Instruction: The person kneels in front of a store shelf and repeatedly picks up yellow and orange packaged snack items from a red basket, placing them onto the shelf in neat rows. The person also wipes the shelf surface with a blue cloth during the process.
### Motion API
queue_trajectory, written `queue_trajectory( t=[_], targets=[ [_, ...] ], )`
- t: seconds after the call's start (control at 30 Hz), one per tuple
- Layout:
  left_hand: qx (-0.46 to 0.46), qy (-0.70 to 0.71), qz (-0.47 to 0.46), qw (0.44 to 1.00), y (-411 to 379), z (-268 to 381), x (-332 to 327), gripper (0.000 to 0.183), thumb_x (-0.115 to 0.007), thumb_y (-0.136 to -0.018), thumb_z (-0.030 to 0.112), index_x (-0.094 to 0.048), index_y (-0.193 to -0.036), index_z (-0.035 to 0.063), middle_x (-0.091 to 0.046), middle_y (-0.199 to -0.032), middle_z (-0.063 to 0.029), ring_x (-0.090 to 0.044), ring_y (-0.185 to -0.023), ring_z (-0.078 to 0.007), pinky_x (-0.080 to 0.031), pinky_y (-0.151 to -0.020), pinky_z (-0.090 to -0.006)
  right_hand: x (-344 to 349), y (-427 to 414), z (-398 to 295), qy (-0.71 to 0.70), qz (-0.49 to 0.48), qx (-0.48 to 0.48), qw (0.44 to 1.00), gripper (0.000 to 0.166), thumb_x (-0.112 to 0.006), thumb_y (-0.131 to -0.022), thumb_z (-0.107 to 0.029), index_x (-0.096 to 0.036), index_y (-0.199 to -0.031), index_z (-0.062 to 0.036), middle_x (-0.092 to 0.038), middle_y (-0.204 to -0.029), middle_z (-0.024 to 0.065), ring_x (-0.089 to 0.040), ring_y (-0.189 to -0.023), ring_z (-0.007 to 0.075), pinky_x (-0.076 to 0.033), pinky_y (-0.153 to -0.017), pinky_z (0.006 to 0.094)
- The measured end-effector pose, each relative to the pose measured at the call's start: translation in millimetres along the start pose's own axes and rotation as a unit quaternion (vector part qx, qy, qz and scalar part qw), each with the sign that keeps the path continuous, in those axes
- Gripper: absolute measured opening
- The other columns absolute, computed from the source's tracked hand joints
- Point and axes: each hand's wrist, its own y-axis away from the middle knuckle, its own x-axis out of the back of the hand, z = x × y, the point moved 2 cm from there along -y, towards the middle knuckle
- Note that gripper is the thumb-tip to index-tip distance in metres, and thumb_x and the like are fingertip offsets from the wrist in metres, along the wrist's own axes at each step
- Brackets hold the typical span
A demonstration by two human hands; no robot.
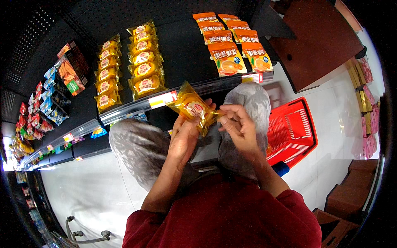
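Observation:
A yellow plastic-wrapped bread pack (197, 108) is held tilted above my knees, close to the shelf's front edge. My left hand (185, 133) grips its lower side between thumb and fingers. At the pack's right end, the fingertips of my right hand (238, 124) pinch the crimped wrapper. Beyond it on the black shelf stand two rows of like bread packs, a longer-looking right row (144, 68) and a left row (107, 74). Farther right lie two rows of orange snack pouches (228, 60).
A red plastic basket (307, 124) rests on the white floor by my right knee. Price tags line the shelf edge (118, 116). Blue snack bags (51, 108) and boxes (69, 73) stand at the left. A brown panel (322, 40) is at the upper right, a metal rail (90, 240) at the lower left.

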Motion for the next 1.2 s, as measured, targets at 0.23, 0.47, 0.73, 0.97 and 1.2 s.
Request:
queue_trajectory(
  t=[0.23, 0.47, 0.73, 0.97, 1.2],
  targets=[
    [-0.024, -0.04, -0.006, 0.999, -1, -6, 1, 0.054, -0.055, -0.095, 0.012, -0.035, -0.143, -0.0023, -0.046, -0.145, -0.0189, -0.046, -0.133, -0.0287, -0.032, -0.113, -0.0402, -12, -4, 18, -0.116, -0.048, -0.061, 0.99, 0.02, -0.061, -0.098, -0.017, -0.053, -0.109, -0.0014, -0.065, -0.096, 0.0081, -0.065, -0.083, 0.0132, -0.055, -0.061, 0.0257],
    [-0.087, -0.251, 0.068, 0.962, -9, 23, -2, 0.037, -0.059, -0.1, 0.02, -0.053, -0.131, 0.0019, -0.061, -0.118, -0.0057, -0.058, -0.108, -0.0149, -0.047, -0.095, -0.0307, 5, -39, 0, -0.102, -0.013, -0.045, 0.994, 0.013, -0.059, -0.099, -0.016, -0.054, -0.099, -0.0039, -0.06, -0.077, 0.0038, -0.057, -0.063, 0.0077, -0.047, -0.051, 0.0226],
    [-0.227, -0.392, 0.086, 0.887, -59, 80, -13, 0.038, -0.061, -0.098, 0.012, -0.053, -0.133, -0.0014, -0.064, -0.094, 0.0018, -0.054, -0.086, -0.0025, -0.043, -0.077, -0.018, 11, -116, -38, -0.022, -0.012, 0.07, 0.997, 0.013, -0.059, -0.098, -0.015, -0.055, -0.092, -0.0042, -0.056, -0.065, 0.0017, -0.051, -0.049, 0.0055, -0.039, -0.043, 0.0207],
    [-0.309, -0.442, 0.139, 0.83, -134, 120, -1, 0.028, -0.068, -0.093, 0.01, -0.064, -0.119, -0.001, -0.058, -0.077, 0.0034, -0.051, -0.066, -0.0012, -0.04, -0.057, -0.0164, 2, -205, -55, 0.011, -0.011, 0.054, 0.998, 0.017, -0.059, -0.097, -0.019, -0.058, -0.094, -0.0017, -0.058, -0.065, 0.0034, -0.053, -0.049, 0.0079, -0.04, -0.042, 0.0222],
    [-0.311, -0.391, 0.172, 0.849, -216, 121, 29, 0.03, -0.067, -0.093, 0.011, -0.054, -0.117, -0.0004, -0.067, -0.094, -0.0084, -0.067, -0.078, -0.0136, -0.055, -0.059, -0.026, -19, -283, -47, 0.018, 0.082, 0.044, 0.996, 0.026, -0.061, -0.095, -0.011, -0.047, -0.113, 0.0026, -0.063, -0.099, 0.0147, -0.071, -0.073, 0.0172, -0.055, -0.05, 0.0245]
  ],
)
